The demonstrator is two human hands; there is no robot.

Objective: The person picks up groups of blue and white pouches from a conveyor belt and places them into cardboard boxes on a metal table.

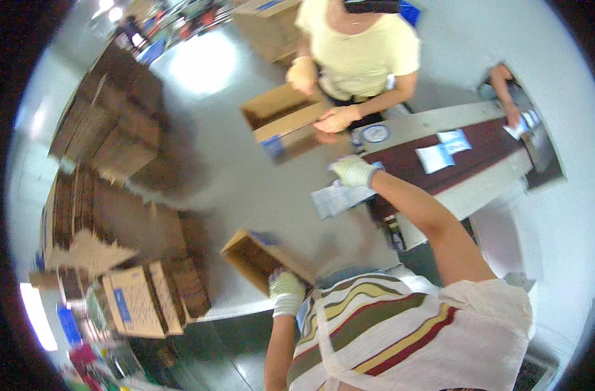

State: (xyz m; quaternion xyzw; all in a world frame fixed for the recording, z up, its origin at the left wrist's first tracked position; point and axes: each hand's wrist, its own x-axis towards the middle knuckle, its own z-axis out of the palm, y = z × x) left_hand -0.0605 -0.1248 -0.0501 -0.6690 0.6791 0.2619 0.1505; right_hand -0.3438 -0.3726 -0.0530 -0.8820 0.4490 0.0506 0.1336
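Left hand [286,291], in a pale knit glove, sits low centre of the frame, fingers curled over the near wall of a small open cardboard box [261,257]; grip closed on that wall. The box stands on the grey table [245,182], near its front edge.

Right hand [353,171], gloved too, reaches out to mid-frame, arm stretched from the lower right. It lies over a stack of white packets [336,199]. Cannot tell whether the fingers are pinching the packets or just resting on them; blurred.

The packets lie at the left end of a dark conveyor belt [480,146] that runs toward the upper right. Two more white packets [444,151] lie further along the belt.

Across the table, upper centre, a person in a yellow shirt [362,49] has both hands on a second open cardboard box [284,120]. Another person's hand [511,116] touches packets at the far end of the belt.

Flattened cardboard stacks [108,117] fill the left of the frame.
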